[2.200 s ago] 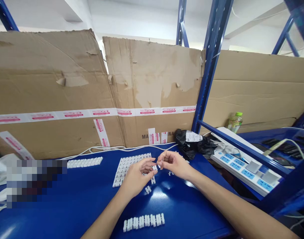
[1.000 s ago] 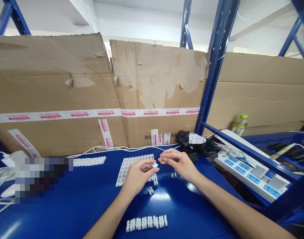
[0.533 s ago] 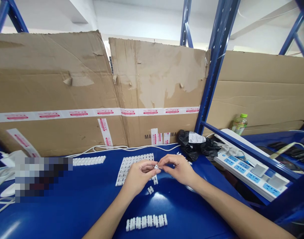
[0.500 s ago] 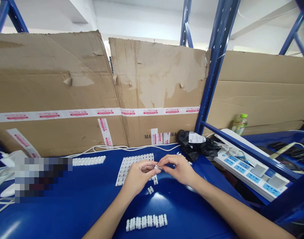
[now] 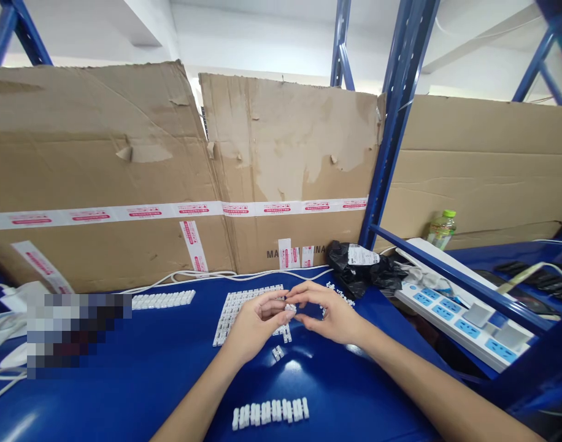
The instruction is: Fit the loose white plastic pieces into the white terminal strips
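A small white plastic piece (image 5: 290, 307) is pinched between the thumb and fingers of my left hand (image 5: 257, 318), above the blue table. Close by on the right, my right hand (image 5: 332, 314) has thumb and forefinger apart, curved around the piece's right side; whether a fingertip touches it is unclear. Behind my left hand lies a grid of white plastic pieces (image 5: 232, 307), partly covered by my hands. One loose white piece (image 5: 278, 353) rests below my hands. Nearer the front edge, several white pieces stand in a row (image 5: 270, 412).
Another row of white pieces (image 5: 164, 299) lies at the back left. Small white parts (image 5: 340, 293) are scattered beside a black plastic bag (image 5: 354, 267). A power strip (image 5: 460, 322) runs along the right, by a blue metal post (image 5: 391, 135). Cardboard (image 5: 290, 141) walls the back.
My right thumb and forefinger have spread apart, away from the white piece. My left hand still holds it in nearly the same place. The view has shifted slightly.
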Demonstrator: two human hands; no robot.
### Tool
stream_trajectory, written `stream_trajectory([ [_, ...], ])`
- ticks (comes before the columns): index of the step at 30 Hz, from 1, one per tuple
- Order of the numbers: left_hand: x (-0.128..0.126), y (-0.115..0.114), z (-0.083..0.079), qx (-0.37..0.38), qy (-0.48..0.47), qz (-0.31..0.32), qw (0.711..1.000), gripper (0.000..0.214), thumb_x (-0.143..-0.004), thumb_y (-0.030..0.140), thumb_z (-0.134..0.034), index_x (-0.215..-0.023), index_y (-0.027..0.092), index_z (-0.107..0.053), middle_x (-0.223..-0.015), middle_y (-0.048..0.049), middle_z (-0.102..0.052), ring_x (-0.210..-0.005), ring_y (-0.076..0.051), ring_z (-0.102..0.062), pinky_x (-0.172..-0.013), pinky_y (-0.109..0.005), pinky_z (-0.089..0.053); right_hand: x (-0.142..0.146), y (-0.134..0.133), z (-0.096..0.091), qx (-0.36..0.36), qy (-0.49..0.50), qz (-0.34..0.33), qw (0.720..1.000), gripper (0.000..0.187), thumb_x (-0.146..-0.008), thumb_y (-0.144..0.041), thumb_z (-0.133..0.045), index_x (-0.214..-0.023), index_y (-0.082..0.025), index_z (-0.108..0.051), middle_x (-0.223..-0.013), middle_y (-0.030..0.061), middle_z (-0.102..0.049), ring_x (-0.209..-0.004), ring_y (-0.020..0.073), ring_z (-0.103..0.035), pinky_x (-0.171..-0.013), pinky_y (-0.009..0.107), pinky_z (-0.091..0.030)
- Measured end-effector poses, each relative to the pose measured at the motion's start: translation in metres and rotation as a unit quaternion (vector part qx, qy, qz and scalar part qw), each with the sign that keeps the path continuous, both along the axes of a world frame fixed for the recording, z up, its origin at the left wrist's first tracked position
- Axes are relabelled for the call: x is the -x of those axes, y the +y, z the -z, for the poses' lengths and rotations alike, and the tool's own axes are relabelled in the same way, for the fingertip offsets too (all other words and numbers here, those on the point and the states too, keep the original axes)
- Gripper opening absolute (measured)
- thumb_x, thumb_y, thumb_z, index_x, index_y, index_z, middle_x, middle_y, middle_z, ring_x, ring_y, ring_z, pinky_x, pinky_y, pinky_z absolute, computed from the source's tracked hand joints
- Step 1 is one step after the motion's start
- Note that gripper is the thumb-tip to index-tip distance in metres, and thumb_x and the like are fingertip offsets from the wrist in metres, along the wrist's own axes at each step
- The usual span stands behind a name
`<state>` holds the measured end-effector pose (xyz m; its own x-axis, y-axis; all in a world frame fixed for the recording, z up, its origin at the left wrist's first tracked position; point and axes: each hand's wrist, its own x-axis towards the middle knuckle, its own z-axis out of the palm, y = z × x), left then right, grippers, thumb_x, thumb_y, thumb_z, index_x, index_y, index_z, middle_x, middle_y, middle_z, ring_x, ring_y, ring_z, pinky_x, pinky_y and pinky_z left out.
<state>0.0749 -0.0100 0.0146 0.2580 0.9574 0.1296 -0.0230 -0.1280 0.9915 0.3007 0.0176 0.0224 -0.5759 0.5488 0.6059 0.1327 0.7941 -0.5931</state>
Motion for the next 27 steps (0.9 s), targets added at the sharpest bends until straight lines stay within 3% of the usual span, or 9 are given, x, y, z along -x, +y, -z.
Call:
stream_trajectory([
  [4, 0.0, -0.004, -0.002, 0.018, -0.005, 0.03, 0.999, 0.068, -0.08, 0.048, -0.089, -0.139, 0.023, -0.064, -0.118, -0.0125, -0.083, -0.113, -0.032, -0.078, -0.106, -0.05, -0.057, 0.001, 0.002, 0.006, -0.022, 0.015, -0.009, 1.0, 0.022, -0.097, -0.026, -0.075, -0.118, -0.032, -0.079, -0.118, 0.0074, -0.072, -0.113, 0.024, -0.068, -0.101, 0.043, -0.055],
  [9, 0.001, -0.004, -0.005, 0.033, 0.014, 0.031, 0.999, 0.066, -0.078, 0.046, -0.091, -0.135, 0.022, -0.067, -0.115, -0.0127, -0.084, -0.111, -0.032, -0.078, -0.103, -0.049, -0.057, 0.003, -0.002, 0.004, -0.054, -0.003, -0.009, 0.999, 0.02, -0.1, -0.025, -0.071, -0.118, -0.031, -0.079, -0.107, 0.0079, -0.072, -0.106, 0.0244, -0.066, -0.095, 0.043, -0.056],
  [13, 0.002, -0.01, -0.013, -0.002, 0.076, 0.016, 0.997, 0.049, -0.085, 0.045, -0.082, -0.128, 0.023, -0.073, -0.111, -0.0107, -0.083, -0.107, -0.03, -0.077, -0.098, -0.045, -0.058, -0.004, -0.005, -0.01, -0.033, -0.02, -0.018, 0.999, 0.035, -0.098, -0.023, -0.07, -0.131, -0.032, -0.073, -0.126, 0.0096, -0.069, -0.116, 0.0257, -0.065, -0.099, 0.044, -0.056],
  [17, -0.011, -0.044, -0.02, -0.131, 0.28, 0.017, 0.951, 0.019, -0.091, 0.032, -0.071, -0.106, 0.029, -0.081, -0.111, -0.0054, -0.082, -0.103, -0.028, -0.074, -0.097, -0.043, -0.055, -0.015, 0.0, -0.018, -0.028, 0.045, 0.058, 0.997, 0.028, -0.104, -0.02, -0.057, -0.125, -0.028, -0.074, -0.122, 0.01, -0.069, -0.111, 0.0245, -0.067, -0.099, 0.043, -0.056],
  [19, -0.02, -0.065, -0.017, -0.154, 0.312, 0.057, 0.936, 0.021, -0.089, 0.023, -0.07, -0.107, 0.029, -0.081, -0.112, -0.0048, -0.08, -0.107, -0.027, -0.071, -0.101, -0.042, -0.053, -0.017, 0.002, -0.018, -0.038, 0.061, 0.09, 0.993, 0.025, -0.105, -0.021, -0.056, -0.119, -0.027, -0.075, -0.116, 0.0096, -0.071, -0.109, 0.0247, -0.067, -0.101, 0.044, -0.054],
  [22, -0.03, -0.086, -0.009, -0.16, 0.334, 0.108, 0.922, 0.025, -0.084, 0.016, -0.073, -0.104, 0.029, -0.08, -0.109, -0.0044, -0.08, -0.11, -0.028, -0.069, -0.104, -0.041, -0.05, -0.016, 0.003, -0.016, -0.039, 0.045, 0.082, 0.995, 0.023, -0.104, -0.022, -0.058, -0.119, -0.027, -0.075, -0.115, 0.0095, -0.071, -0.108, 0.0249, -0.068, -0.099, 0.043, -0.055],
  [27, -0.027, -0.09, 0.005, -0.209, 0.405, 0.112, 0.883, 0.027, -0.084, 0.015, -0.072, -0.105, 0.028, -0.08, -0.104, -0.005, -0.078, -0.103, -0.028, -0.069, -0.109, -0.047, -0.046, -0.013, 0.001, -0.013, -0.034, -0.003, 0.062, 0.998, 0.024, -0.103, -0.022, -0.059, -0.12, -0.027, -0.075, -0.119, 0.0094, -0.07, -0.107, 0.0237, -0.068, -0.093, 0.039, -0.057],
])
